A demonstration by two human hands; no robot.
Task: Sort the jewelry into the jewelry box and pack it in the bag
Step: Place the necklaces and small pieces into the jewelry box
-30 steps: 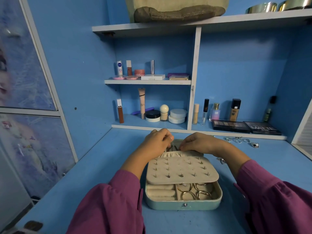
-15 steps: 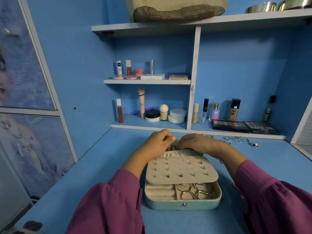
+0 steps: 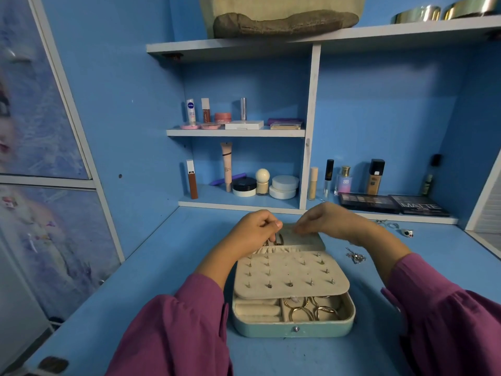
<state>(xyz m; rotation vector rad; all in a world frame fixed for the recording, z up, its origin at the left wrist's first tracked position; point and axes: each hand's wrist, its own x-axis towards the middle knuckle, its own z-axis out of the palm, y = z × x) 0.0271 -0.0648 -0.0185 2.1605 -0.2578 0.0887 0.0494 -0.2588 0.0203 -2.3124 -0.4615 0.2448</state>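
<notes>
The teal jewelry box [image 3: 292, 331] lies open on the blue desk. A cream earring panel [image 3: 290, 275] studded with several earrings covers most of it. Gold rings [image 3: 309, 310] sit in the front compartment. My left hand [image 3: 252, 232] is curled at the gathered pocket of the lid [image 3: 309, 241], pinching gold jewelry [image 3: 273, 241] there. Motion-blurred, my right hand [image 3: 328, 221] hovers over the lid's far edge, its curled fingertips on that edge. The beige bag [image 3: 282, 17] lies on the top shelf.
Loose silver jewelry [image 3: 355, 257] lies on the desk right of the box, and rings [image 3: 406, 232] lie further right by the shelf edge. Cosmetics and eyeshadow palettes [image 3: 393, 204] line the shelves behind. Blue walls close in on both sides.
My right hand has lifted slightly off the pocket toward the lid's far edge, uncovering more of the lid. My left hand stays at the pocket; the box has not moved.
</notes>
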